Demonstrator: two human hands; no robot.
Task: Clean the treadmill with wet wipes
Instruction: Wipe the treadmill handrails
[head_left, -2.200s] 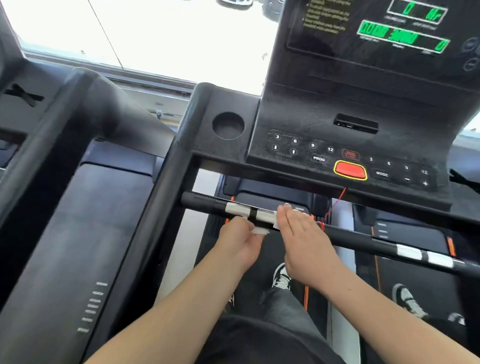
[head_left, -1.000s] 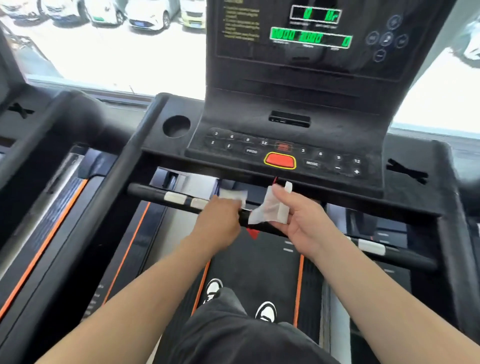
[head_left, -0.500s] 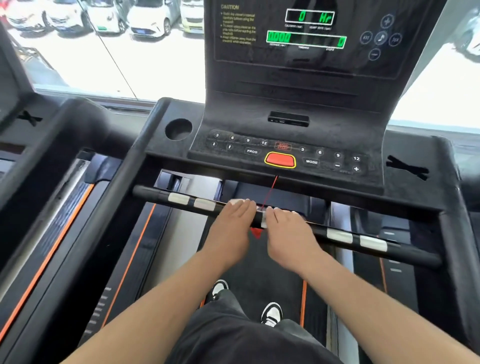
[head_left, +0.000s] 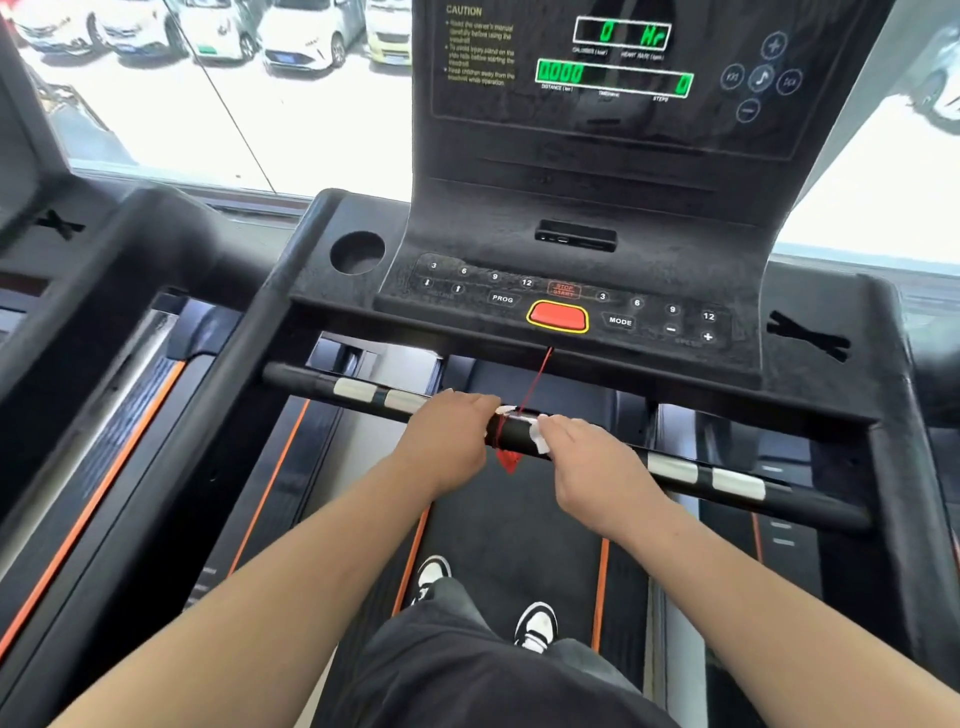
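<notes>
Treadmill (head_left: 519, 525) deck below, hands on the handlebar (head_left: 511, 434).
Left hand (head_left: 449, 441) and right hand (head_left: 592, 467) curl palm-down round it, each clamping a wet wipe (head_left: 540, 442).

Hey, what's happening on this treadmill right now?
A person stands on the treadmill belt and wipes its front handlebar. The right hand wraps a white wet wipe round the bar. The left hand grips the bar beside it, with a scrap of white showing at its fingertips. A red safety cord hangs from the console between the two hands.
</notes>
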